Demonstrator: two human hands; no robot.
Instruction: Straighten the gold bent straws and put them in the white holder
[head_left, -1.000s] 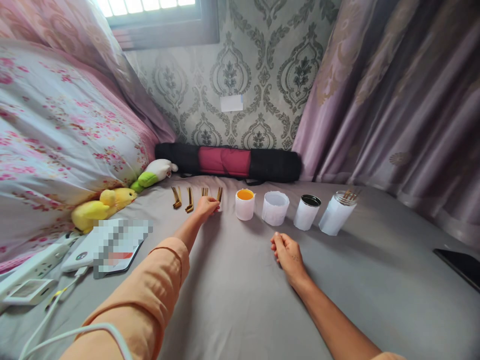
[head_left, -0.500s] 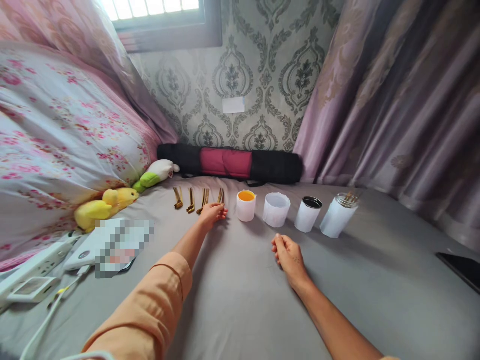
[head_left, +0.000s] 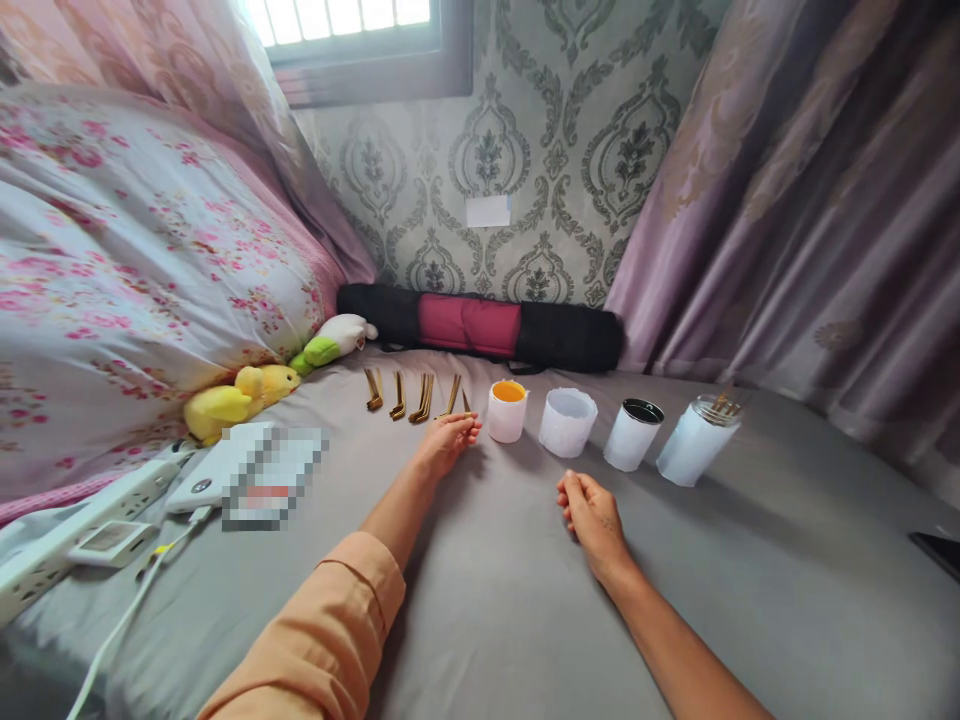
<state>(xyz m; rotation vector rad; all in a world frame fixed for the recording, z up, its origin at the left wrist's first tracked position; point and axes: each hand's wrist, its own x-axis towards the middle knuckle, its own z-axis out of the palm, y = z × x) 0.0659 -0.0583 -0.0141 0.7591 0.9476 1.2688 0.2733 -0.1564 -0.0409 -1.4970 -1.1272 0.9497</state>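
Observation:
My left hand (head_left: pixel 448 442) lies on the grey sheet (head_left: pixel 487 600) just left of a white cup with an orange inside (head_left: pixel 508 411). Its fingertips are pinched on a thin gold clip (head_left: pixel 468 414). Behind it several bent gold clips (head_left: pixel 411 396) lie in a row. Right of the orange cup stand a translucent white cup (head_left: pixel 568 422), a white cup with a dark inside (head_left: pixel 634 434) and a tilted jar (head_left: pixel 697 440) with gold pieces in it. My right hand (head_left: pixel 592 512) rests in front of the cups, fingers curled loosely with nothing seen in them.
A black and red roll bag (head_left: pixel 480 326) lies along the wall behind the cups. Yellow (head_left: pixel 236 398) and green-white (head_left: pixel 331 340) plush toys sit by a floral quilt (head_left: pixel 135 280) on the left. A power strip (head_left: pixel 52 555) and cable are near left; a dark phone (head_left: pixel 937 548) far right.
My left hand has drawn back from the row of gold clips toward me and to the right, now with one clip at its fingertips. My right hand has stayed put.

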